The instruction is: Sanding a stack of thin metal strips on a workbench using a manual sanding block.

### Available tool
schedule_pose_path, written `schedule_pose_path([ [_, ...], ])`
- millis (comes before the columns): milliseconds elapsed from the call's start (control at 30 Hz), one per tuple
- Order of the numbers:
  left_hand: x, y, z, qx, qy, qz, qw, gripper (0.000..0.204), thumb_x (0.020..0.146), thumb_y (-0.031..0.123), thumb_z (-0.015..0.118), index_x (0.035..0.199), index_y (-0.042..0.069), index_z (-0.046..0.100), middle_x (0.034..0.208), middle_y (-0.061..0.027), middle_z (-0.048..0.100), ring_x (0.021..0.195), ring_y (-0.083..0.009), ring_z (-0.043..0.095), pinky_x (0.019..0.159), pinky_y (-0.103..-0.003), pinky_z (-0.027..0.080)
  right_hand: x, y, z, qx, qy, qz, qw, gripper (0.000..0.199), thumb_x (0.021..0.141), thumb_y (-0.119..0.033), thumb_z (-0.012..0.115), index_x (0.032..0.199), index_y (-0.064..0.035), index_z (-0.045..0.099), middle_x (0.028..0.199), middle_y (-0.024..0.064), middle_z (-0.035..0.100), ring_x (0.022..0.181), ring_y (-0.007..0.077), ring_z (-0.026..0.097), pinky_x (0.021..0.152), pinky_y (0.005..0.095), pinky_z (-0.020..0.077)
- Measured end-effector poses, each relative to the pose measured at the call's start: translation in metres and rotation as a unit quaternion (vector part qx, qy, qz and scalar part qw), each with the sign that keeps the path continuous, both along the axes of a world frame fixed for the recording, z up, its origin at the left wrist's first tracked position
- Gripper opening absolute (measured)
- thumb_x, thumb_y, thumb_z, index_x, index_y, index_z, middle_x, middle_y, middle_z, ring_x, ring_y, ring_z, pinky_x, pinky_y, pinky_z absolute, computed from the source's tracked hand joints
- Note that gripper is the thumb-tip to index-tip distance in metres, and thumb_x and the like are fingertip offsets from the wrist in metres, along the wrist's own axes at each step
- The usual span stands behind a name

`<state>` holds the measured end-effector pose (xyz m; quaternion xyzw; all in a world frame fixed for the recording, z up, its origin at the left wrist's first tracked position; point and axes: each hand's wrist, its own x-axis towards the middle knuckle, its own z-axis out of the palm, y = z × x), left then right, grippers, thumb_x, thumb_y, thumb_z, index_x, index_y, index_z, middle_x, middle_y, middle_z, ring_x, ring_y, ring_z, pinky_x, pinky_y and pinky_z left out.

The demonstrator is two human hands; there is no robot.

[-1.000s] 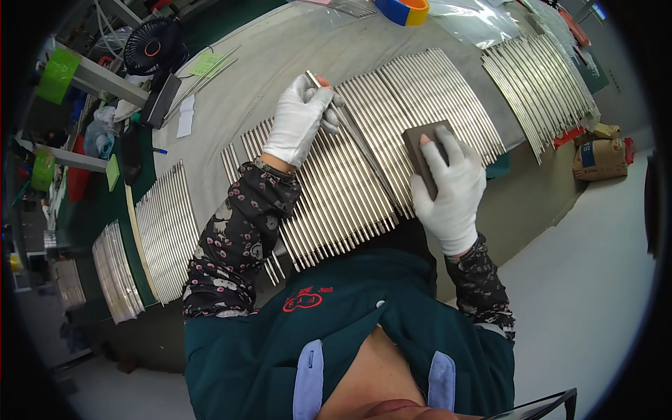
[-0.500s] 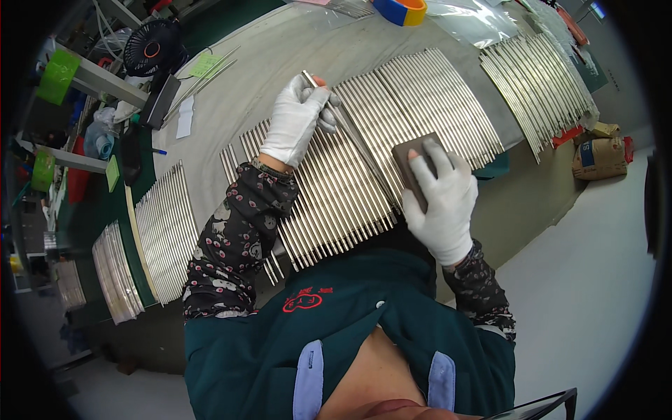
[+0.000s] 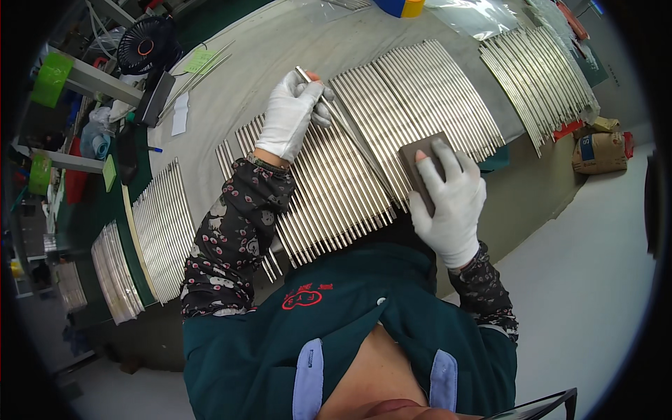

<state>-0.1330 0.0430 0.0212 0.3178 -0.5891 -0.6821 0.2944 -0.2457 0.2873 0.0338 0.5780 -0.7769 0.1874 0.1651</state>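
Note:
My left hand (image 3: 288, 119), in a white glove with bare fingertips, pinches the far end of one slim metal rod (image 3: 350, 134). That rod slants toward me across the gap between two groups of similar rods. My right hand (image 3: 453, 206), gloved the same way, grips a brown rectangular sanding block (image 3: 411, 164), its fingers spread over the top. The block rests over the near part of the right-hand rods (image 3: 434, 87). Beneath and beside my left wrist lie the left-hand rods (image 3: 325, 192), side by side. The block's underside is hidden.
More rods (image 3: 537, 84) lie at the far right, and another row (image 3: 164, 231) at the left. A black fan (image 3: 145, 45) stands at the far left. Clear plastic bags (image 3: 476, 17) and a tape roll (image 3: 402, 7) sit at the far edge. A brown sack (image 3: 599, 152) stands beyond the table.
My right hand and the sanding block have shifted slightly to the right. My left hand, still pinching the rod, has moved a little left. The whole view has shifted slightly.

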Motion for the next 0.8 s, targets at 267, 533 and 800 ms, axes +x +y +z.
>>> schedule_pose_path([
  [267,0.001,0.000,0.000,-0.006,-0.007,0.001,1.000,0.019,0.099,0.013,0.053,0.114,0.001,0.050,0.087,-0.0083,0.065,0.058,-0.0081,0.058,0.051,-0.021,0.050,0.010,0.003,0.006,0.036,-0.033,0.064,0.997,0.052,0.070,-0.024,0.069,0.120,-0.0128,0.061,0.129,0.0117,0.054,0.105,0.0396,0.051,0.069,0.0436,0.0459],
  [533,-0.001,0.002,0.008,-0.010,0.021,0.004,1.000,0.015,0.098,0.009,0.052,0.109,0.001,0.047,0.085,-0.0085,0.064,0.055,-0.0071,0.057,0.048,-0.022,0.051,0.023,0.002,0.009,0.025,-0.031,0.101,0.994,0.048,0.070,-0.023,0.068,0.117,-0.0128,0.063,0.127,0.0107,0.054,0.107,0.0396,0.050,0.070,0.0413,0.0474],
  [800,0.002,0.004,0.005,-0.014,0.002,0.002,1.000,0.018,0.099,0.011,0.053,0.113,0.001,0.050,0.086,-0.0086,0.065,0.058,-0.0083,0.058,0.050,-0.022,0.050,0.029,0.002,0.009,0.033,-0.043,0.148,0.988,0.049,0.070,-0.022,0.068,0.117,-0.0126,0.062,0.127,0.0103,0.055,0.105,0.0367,0.050,0.067,0.0429,0.0457],
])
